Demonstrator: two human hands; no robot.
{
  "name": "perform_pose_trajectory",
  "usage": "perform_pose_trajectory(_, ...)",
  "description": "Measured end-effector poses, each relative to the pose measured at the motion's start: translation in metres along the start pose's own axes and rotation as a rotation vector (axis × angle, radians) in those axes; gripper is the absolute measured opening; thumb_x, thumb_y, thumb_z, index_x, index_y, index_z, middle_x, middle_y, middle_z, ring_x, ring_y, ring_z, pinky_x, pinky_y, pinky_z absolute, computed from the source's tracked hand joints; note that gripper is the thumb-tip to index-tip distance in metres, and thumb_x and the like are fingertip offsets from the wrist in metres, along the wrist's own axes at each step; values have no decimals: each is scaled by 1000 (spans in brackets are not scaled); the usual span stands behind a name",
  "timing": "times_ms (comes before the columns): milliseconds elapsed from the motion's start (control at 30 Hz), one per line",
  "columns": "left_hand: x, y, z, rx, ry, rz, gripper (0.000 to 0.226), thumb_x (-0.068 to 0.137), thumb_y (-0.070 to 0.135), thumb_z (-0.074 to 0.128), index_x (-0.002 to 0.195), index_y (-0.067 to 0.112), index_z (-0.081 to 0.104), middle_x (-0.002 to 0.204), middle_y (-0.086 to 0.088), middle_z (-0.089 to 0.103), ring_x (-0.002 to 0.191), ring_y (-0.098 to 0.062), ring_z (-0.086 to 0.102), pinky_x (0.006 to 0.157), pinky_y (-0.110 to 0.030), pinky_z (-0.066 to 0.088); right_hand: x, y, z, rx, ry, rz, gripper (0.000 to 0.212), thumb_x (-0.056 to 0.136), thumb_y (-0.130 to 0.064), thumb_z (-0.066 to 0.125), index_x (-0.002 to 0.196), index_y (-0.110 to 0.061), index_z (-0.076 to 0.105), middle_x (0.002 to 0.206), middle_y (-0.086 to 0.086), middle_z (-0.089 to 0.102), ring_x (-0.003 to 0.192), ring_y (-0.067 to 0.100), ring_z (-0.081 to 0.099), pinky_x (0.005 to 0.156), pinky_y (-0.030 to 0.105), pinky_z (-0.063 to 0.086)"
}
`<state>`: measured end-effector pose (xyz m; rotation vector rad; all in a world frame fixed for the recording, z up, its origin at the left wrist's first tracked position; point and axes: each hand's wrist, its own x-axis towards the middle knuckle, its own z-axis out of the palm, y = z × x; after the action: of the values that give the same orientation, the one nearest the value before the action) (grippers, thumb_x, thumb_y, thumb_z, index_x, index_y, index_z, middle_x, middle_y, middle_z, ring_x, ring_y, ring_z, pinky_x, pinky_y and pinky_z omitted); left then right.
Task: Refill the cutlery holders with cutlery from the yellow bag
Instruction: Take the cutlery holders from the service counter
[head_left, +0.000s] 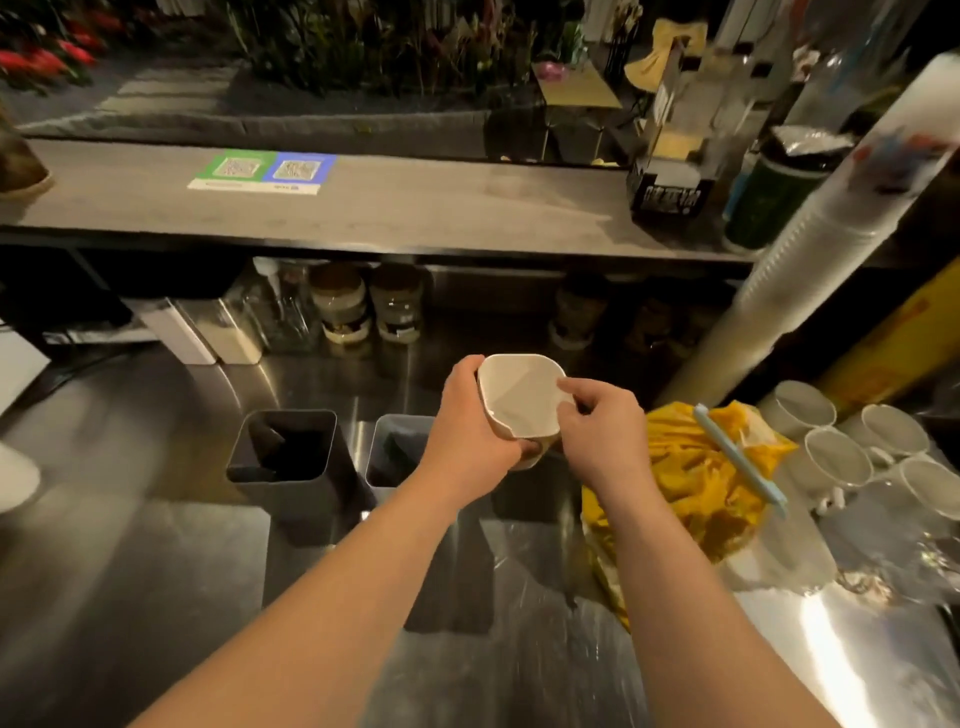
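My left hand (467, 426) grips a white, squarish cutlery holder (519, 400) from the left side, lifted above the steel counter and tilted so its empty inside faces me. My right hand (597, 431) pinches the holder's right rim. Two dark grey holders stand on the counter: one (283, 457) at the left with dark contents, one (389, 457) partly hidden behind my left wrist. The yellow bag (691, 483) lies crumpled at the right, with a light blue clip (743, 457) lying on it.
Several upturned glasses (841, 457) stand right of the bag. A tall stack of plastic cups (810, 249) leans at the right. Jars (343, 306) and containers sit under a raised shelf (363, 208). Clear plastic wrap (779, 649) lies on the steel counter (130, 571).
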<state>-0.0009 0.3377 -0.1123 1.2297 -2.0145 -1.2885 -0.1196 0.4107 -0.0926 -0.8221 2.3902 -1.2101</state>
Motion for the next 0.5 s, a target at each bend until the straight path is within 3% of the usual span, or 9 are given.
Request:
perform_pose_trajectory(100, -9, -18, 25, 115, 78, -68, 103, 69, 27, 92, 149, 32, 27, 141, 3, 37, 128, -19, 45, 105, -38, 47, -8, 29, 25, 59, 57, 100, 35, 98, -12, 59, 131, -21, 66, 132, 1, 65, 101, 27, 69, 83, 43, 62)
perform_pose_trajectory(200, -17, -38, 50, 7, 60, -160, 101, 73, 22, 90, 151, 28, 27, 144, 2, 43, 132, -22, 46, 107, -40, 46, -16, 56, 41, 73, 130, 199, 36, 98, -10, 60, 132, -22, 65, 132, 3, 66, 93, 25, 69, 77, 38, 63)
perform_pose_trajectory(367, -24, -75, 63, -83, -108, -193, 79, 84, 21, 81, 145, 34, 34, 140, 6, 50, 127, -17, 50, 105, -40, 50, -19, 90, 70, 14, 154, 274, 36, 98, -12, 61, 133, -22, 64, 132, 3, 65, 87, 20, 67, 75, 35, 63)
perform_pose_trajectory(500, -13, -113, 51, 7, -229, -125, 77, 87, 27, 77, 149, 37, 32, 148, 8, 47, 135, -17, 47, 111, -43, 45, -15, 108, 97, -19, 139, 275, 35, 98, -13, 61, 132, -21, 65, 132, 4, 65, 99, 24, 67, 83, 43, 62)
